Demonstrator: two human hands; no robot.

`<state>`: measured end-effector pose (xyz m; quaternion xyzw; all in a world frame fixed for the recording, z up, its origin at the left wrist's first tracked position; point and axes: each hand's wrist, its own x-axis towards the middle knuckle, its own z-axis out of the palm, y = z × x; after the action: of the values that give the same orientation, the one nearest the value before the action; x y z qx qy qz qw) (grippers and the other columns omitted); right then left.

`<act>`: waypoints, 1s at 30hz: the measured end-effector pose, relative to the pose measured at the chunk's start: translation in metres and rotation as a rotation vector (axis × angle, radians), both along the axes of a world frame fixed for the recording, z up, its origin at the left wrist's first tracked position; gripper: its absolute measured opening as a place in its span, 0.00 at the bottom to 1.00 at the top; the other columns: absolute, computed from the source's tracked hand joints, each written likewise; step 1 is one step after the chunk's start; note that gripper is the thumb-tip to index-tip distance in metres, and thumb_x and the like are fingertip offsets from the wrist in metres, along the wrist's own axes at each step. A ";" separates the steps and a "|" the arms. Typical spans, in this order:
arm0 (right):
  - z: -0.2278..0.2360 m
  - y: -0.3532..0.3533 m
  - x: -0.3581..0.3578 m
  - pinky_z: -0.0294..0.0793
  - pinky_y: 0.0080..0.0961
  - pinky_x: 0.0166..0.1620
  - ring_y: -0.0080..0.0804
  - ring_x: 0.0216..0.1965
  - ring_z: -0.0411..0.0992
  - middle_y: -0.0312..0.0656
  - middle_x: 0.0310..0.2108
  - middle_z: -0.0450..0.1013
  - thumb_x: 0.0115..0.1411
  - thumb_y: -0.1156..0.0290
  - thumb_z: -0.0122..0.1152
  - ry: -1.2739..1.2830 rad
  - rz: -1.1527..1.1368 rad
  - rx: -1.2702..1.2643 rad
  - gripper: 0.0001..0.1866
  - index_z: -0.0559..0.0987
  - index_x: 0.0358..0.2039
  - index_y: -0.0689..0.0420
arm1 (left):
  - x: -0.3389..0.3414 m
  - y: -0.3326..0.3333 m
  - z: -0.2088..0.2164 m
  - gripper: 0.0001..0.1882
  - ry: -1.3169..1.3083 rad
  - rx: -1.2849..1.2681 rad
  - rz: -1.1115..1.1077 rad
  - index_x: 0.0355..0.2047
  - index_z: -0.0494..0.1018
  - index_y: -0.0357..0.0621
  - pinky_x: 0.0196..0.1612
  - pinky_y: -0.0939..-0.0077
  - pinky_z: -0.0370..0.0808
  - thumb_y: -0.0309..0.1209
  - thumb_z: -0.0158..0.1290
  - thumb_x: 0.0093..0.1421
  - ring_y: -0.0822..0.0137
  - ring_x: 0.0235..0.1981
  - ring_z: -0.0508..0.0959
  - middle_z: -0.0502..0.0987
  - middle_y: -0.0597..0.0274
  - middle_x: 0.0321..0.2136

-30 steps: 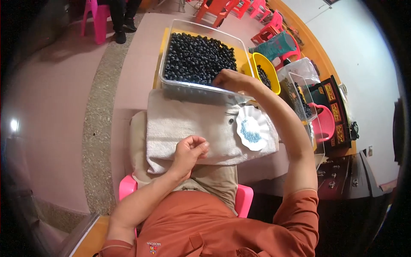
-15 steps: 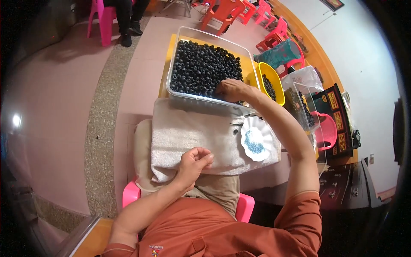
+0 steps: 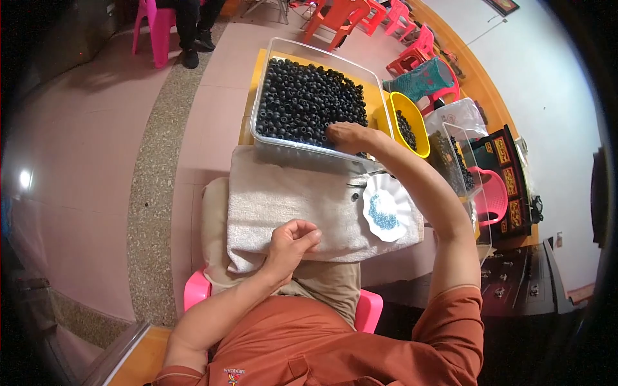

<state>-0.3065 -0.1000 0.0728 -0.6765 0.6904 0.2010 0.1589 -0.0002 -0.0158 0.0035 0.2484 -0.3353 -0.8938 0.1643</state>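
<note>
A clear plastic bin [image 3: 302, 145] holds a heap of small black ring-shaped beads [image 3: 306, 100]. My right hand [image 3: 347, 136] reaches over its near right corner, fingers curled down against the beads; the fingertips are hidden. Above the pale towel [image 3: 277, 186] on my lap, my left hand [image 3: 293, 248] is closed in a pinch, thumb against forefinger, and whatever it holds is too small to make out. On the towel's right side is a white scalloped dish [image 3: 400, 199] with fine blue grains [image 3: 385, 220]. One loose black bead [image 3: 355, 197] lies beside the dish.
A yellow basket [image 3: 421, 143] with black pieces stands right of the bin, and another clear container [image 3: 460, 161] lies beyond it. Red and pink plastic chairs [image 3: 336, 22] are at the back. A seated person's legs [image 3: 188, 32] show at the far left.
My right hand has shifted very slightly among the beads at the bin's near right corner. The left hand has kept its pinch and place.
</note>
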 end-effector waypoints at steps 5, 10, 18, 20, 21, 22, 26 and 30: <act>0.006 -0.003 0.004 0.75 0.44 0.42 0.51 0.44 0.74 0.53 0.38 0.76 0.47 0.61 0.62 0.044 -0.028 0.063 0.18 0.79 0.34 0.61 | -0.002 -0.001 -0.002 0.07 -0.009 0.016 -0.028 0.36 0.72 0.40 0.33 0.83 0.76 0.27 0.58 0.59 0.77 0.27 0.75 0.76 0.65 0.28; 0.018 -0.002 0.010 0.74 0.42 0.36 0.52 0.37 0.75 0.55 0.31 0.76 0.49 0.66 0.59 0.010 0.045 -0.004 0.13 0.79 0.28 0.65 | -0.003 -0.004 -0.001 0.08 0.005 0.011 -0.004 0.36 0.72 0.39 0.33 0.84 0.76 0.26 0.58 0.59 0.78 0.27 0.75 0.76 0.65 0.28; 0.021 -0.004 0.023 0.76 0.42 0.35 0.50 0.38 0.76 0.53 0.34 0.76 0.54 0.67 0.55 0.066 -0.006 0.099 0.14 0.79 0.33 0.64 | -0.005 -0.002 -0.005 0.06 -0.003 -0.071 0.048 0.35 0.73 0.39 0.32 0.85 0.74 0.26 0.58 0.58 0.79 0.26 0.74 0.76 0.67 0.27; 0.018 -0.002 0.019 0.74 0.43 0.33 0.51 0.35 0.76 0.55 0.31 0.76 0.56 0.67 0.54 0.048 -0.004 0.092 0.14 0.78 0.31 0.67 | -0.004 -0.002 -0.004 0.06 0.007 -0.086 0.046 0.34 0.73 0.39 0.32 0.85 0.74 0.26 0.58 0.59 0.79 0.26 0.74 0.76 0.67 0.27; 0.016 -0.001 0.016 0.74 0.43 0.33 0.51 0.35 0.76 0.55 0.31 0.76 0.56 0.67 0.54 0.007 0.007 0.062 0.13 0.78 0.31 0.67 | -0.005 -0.002 -0.004 0.06 0.017 -0.102 0.045 0.34 0.73 0.39 0.32 0.85 0.74 0.26 0.58 0.59 0.79 0.26 0.74 0.76 0.67 0.27; 0.013 0.001 0.012 0.74 0.43 0.32 0.51 0.35 0.76 0.55 0.30 0.76 0.56 0.68 0.54 -0.036 0.017 0.031 0.13 0.78 0.31 0.67 | -0.005 -0.002 -0.004 0.06 0.017 -0.102 0.043 0.34 0.73 0.39 0.32 0.85 0.74 0.26 0.58 0.59 0.79 0.26 0.74 0.76 0.67 0.27; 0.011 0.006 0.009 0.74 0.43 0.33 0.51 0.34 0.76 0.55 0.30 0.76 0.56 0.68 0.54 -0.066 0.013 -0.073 0.12 0.79 0.30 0.66 | -0.005 -0.001 -0.004 0.05 0.013 -0.122 0.040 0.34 0.73 0.39 0.32 0.85 0.74 0.25 0.58 0.59 0.79 0.26 0.74 0.76 0.67 0.27; 0.028 -0.004 0.030 0.76 0.42 0.37 0.50 0.40 0.76 0.54 0.36 0.77 0.55 0.68 0.55 0.022 0.026 0.065 0.12 0.80 0.33 0.63 | -0.004 -0.002 -0.006 0.05 0.019 -0.130 0.062 0.34 0.73 0.39 0.32 0.85 0.74 0.25 0.58 0.59 0.79 0.26 0.74 0.76 0.67 0.27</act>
<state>-0.2762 -0.1037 0.1011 -0.6777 0.6762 0.2330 0.1707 -0.0038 -0.0176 -0.0030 0.2391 -0.3831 -0.8669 0.2110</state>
